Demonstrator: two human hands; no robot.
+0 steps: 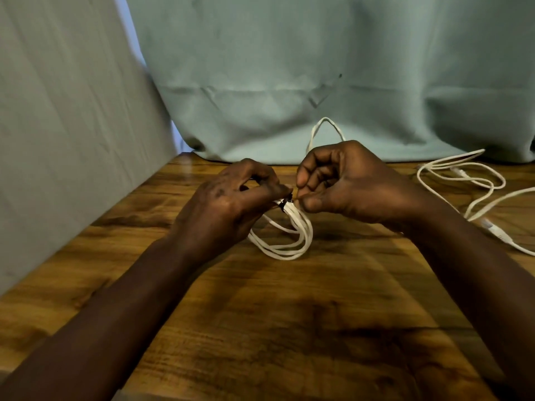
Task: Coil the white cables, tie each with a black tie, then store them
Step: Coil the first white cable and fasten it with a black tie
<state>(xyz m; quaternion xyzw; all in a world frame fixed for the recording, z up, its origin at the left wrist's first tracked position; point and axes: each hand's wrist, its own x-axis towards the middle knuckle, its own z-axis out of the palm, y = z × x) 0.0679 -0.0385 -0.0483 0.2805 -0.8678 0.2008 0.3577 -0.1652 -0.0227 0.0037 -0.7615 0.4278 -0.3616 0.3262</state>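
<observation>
Left hand is pinching the coiled white cable at its top, right hand is pinching the black tie there; a loose cable is lying to its right.

A loose white cable sprawls across the wooden table's far right side.

Coiled white cable with black tie
</observation>
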